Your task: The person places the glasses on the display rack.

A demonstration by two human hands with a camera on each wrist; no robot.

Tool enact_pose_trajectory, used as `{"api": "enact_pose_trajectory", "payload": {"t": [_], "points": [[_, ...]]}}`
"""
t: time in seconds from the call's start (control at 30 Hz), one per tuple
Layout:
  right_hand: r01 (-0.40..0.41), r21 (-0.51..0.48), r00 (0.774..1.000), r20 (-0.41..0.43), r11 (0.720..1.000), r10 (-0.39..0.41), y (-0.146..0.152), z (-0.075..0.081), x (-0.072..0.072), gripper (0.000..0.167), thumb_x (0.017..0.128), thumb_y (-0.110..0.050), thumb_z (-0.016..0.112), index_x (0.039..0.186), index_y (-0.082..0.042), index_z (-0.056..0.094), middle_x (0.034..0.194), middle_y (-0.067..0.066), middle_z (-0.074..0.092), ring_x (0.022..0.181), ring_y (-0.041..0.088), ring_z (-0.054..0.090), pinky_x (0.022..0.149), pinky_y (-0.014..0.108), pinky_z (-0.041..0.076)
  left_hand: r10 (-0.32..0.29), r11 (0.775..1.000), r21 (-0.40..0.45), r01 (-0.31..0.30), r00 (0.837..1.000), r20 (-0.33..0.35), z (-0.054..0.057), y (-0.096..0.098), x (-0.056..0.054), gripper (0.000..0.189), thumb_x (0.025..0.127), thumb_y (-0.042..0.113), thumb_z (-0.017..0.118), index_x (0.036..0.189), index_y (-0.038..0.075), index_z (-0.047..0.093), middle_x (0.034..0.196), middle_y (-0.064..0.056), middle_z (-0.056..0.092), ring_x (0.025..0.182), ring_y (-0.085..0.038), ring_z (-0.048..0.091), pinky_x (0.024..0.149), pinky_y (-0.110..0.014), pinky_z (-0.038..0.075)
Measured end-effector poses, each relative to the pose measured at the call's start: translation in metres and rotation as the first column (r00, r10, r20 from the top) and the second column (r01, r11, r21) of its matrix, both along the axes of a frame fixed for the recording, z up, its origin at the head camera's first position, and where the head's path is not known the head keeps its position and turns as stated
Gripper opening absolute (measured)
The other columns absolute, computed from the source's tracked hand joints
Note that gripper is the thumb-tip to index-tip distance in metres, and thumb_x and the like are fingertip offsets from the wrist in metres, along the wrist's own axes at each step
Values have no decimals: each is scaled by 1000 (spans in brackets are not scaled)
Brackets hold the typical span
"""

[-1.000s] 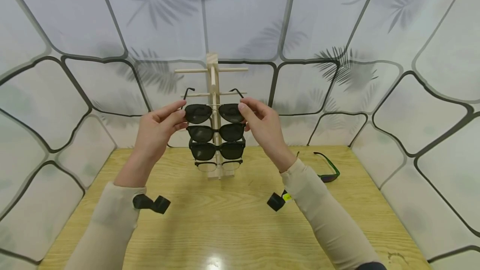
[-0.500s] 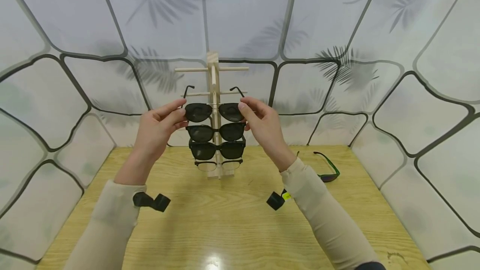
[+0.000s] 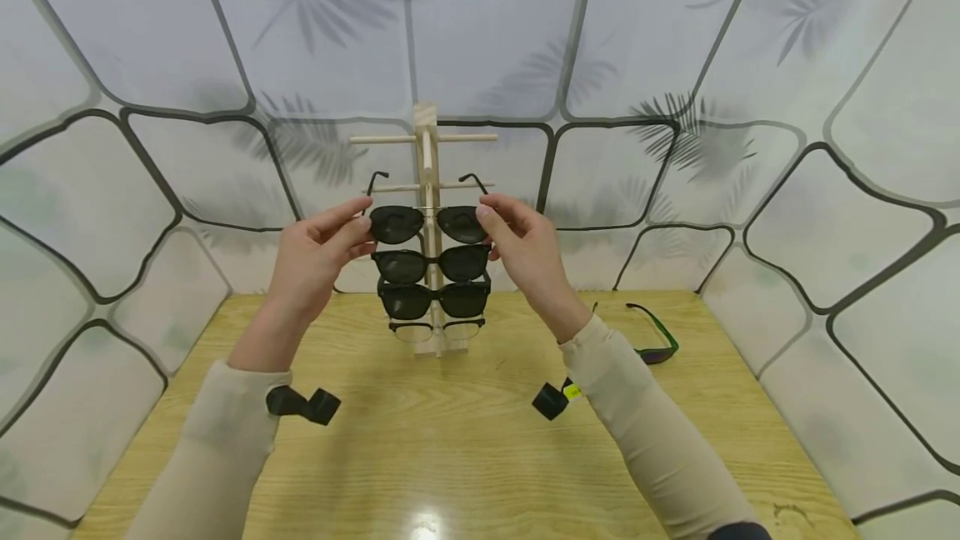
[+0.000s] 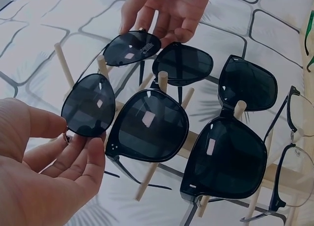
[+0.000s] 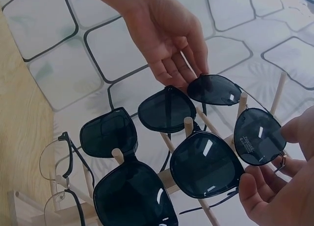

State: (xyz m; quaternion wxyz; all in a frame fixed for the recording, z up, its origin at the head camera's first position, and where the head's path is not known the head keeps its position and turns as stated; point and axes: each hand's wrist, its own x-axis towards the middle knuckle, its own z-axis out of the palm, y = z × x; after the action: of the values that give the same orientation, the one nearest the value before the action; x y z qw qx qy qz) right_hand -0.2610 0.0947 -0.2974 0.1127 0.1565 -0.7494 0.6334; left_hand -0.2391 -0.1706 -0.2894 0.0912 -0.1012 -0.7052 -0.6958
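Observation:
A pair of aviator sunglasses with dark lenses and a thin metal bridge sits high on a wooden display stand. My left hand pinches its left outer edge near the hinge, thumb in front and fingers behind. At the other end, my right hand grips the frame, its thumb over the lens edge. Both temples point back toward the stand's pegs. Just below hang black sunglasses, then larger black sunglasses, then half-rim clear glasses. In the right wrist view the aviators' bridge lies by a peg tip.
Bare pegs cross the stand above the aviators. Green-and-black sunglasses lie on the wooden table at the right, partly behind the right sleeve. Patterned fabric walls enclose the table's back and sides.

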Motion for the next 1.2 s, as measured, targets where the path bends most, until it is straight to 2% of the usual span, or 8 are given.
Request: {"api": "enact_pose_trajectory", "payload": {"t": [0.1,0.17,0.27,0.33,0.6,0.87,1.03,1.2], "points": [[1,-10,1000,-2,1000,-1,1,-1,0,35,108,-27,62,140,-12,68,118,12,70,86,19,63,70,25,55,30,999,-23,-31,999,-11,1,1,1,49,106,16,65,153,4,55,109,7,72,90,-4,73,90,-21,60],[-1,-13,1000,-7,1000,1,2,-1,-1,36,108,-27,62,141,-13,66,122,12,70,91,24,64,71,25,55,55,998,-40,-56,998,-15,2,1,2,51,106,17,65,155,7,54,97,15,72,89,-4,74,90,-20,59],[-2,-27,1000,-15,1000,2,5,-1,-1,39,108,-27,62,144,-12,64,127,13,69,100,35,64,73,26,55,92,993,-78,-93,996,-12,2,0,6,54,106,21,65,157,13,51,99,17,72,94,-1,74,93,-18,58],[7,-27,1000,-19,1000,-8,9,-2,0,40,108,-28,62,145,-14,62,129,11,69,104,35,65,74,25,55,116,987,-108,-117,993,-20,1,-2,10,54,106,24,64,158,15,51,102,19,71,98,1,73,94,-17,57],[79,-19,997,-4,997,-79,32,-7,5,39,107,-34,64,143,-17,65,131,10,69,98,17,66,74,26,55,215,953,-201,-228,973,-84,-13,-5,30,44,107,27,64,149,15,61,105,27,70,99,7,70,90,-13,56],[157,32,987,26,987,-158,67,-30,15,39,108,-30,62,144,-14,64,132,15,67,89,5,65,75,24,55,270,937,-200,-288,956,-113,-33,-2,58,30,107,17,63,135,9,69,100,22,73,92,3,71,84,-14,56],[182,62,982,37,981,-184,83,-43,20,40,109,-34,60,144,-13,64,127,10,69,89,5,64,76,22,55,252,946,-180,-268,962,-105,-50,7,73,23,105,12,66,126,4,73,98,21,75,92,1,73,82,-16,58],[200,83,976,67,976,-205,95,-59,23,40,108,-35,61,141,-13,65,114,-5,69,90,6,65,77,26,57,154,972,-164,-170,983,-102,-74,28,82,21,101,7,70,120,-2,74,101,11,78,91,-1,73,81,-18,59]]}}
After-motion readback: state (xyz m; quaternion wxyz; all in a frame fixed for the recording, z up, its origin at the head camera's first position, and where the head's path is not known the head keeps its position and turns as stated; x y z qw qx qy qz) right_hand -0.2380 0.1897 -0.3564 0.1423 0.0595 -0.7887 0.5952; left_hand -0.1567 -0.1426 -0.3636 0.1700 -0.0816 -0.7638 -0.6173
